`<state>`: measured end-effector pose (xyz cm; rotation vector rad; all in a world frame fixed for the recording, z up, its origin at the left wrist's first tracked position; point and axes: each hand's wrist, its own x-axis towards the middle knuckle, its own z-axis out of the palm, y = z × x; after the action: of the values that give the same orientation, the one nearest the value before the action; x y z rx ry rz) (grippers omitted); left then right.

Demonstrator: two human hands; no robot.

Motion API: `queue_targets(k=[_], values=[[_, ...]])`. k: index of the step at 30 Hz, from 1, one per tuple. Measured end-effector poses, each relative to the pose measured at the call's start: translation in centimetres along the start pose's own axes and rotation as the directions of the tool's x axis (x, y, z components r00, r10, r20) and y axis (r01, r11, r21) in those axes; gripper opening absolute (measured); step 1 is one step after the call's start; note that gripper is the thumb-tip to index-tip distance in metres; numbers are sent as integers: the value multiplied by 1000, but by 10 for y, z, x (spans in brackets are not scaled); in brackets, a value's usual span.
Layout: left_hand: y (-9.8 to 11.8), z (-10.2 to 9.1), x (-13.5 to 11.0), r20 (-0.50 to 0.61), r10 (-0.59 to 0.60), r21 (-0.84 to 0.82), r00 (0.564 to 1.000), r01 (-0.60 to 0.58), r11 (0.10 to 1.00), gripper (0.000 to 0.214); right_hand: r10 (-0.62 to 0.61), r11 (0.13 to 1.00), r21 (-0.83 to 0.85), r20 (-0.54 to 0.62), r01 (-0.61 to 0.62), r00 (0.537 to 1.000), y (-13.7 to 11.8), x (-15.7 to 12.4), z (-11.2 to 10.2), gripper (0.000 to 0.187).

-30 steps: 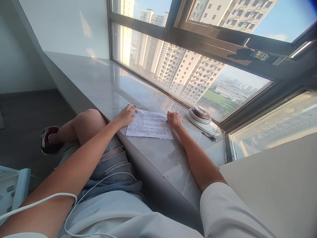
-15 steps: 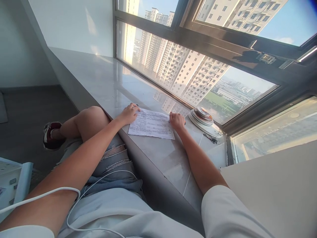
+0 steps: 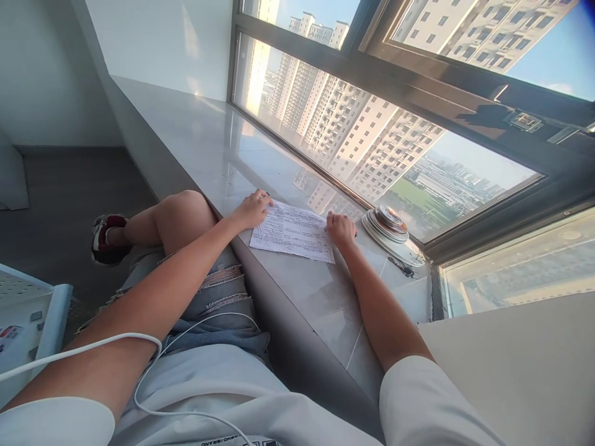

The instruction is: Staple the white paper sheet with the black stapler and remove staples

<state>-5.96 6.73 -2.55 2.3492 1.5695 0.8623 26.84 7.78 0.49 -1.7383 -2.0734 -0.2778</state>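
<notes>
One white container, far left of the left hand, bears a label too small to read. Below that hand and slightly left, cut-off lettering on the wearer's white shirt seems to include "BRAND". The left hand lies with fingers loosely bent, tips on the left edge of a printed sheet of paper, gripping nothing visible. The sheet rests flat on a glossy grey ledge between the two hands; its dense lines cannot be read. It should prove light, thin and easily creased or torn, apt to slide, and best held by its side edges. The right hand, at the sheet's right edge, is curled in a fist around what is probably a pen, an orange end showing. Just right of it stand stacked round discs, their print illegible, and below them a small dark object.
</notes>
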Motion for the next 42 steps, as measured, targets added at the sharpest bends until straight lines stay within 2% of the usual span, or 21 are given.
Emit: queue_targets(k=[18,29,38,42], values=[[-4,3,2,2,11,-5,1000,-11,1000,36,-6,996,-92,43,10,999,-5,-1,-3,63],[-3,2,2,5,7,13,1000,-7,1000,35,-17,998,-65,56,21,998,-4,0,-4,59],[1,-1,0,23,-8,18,1000,7,1000,35,-80,993,-84,77,86,994,-5,-3,-5,55],[0,1,0,7,-4,21,1000,3,1000,34,-82,984,-144,132,101,988,-8,-2,-6,50]])
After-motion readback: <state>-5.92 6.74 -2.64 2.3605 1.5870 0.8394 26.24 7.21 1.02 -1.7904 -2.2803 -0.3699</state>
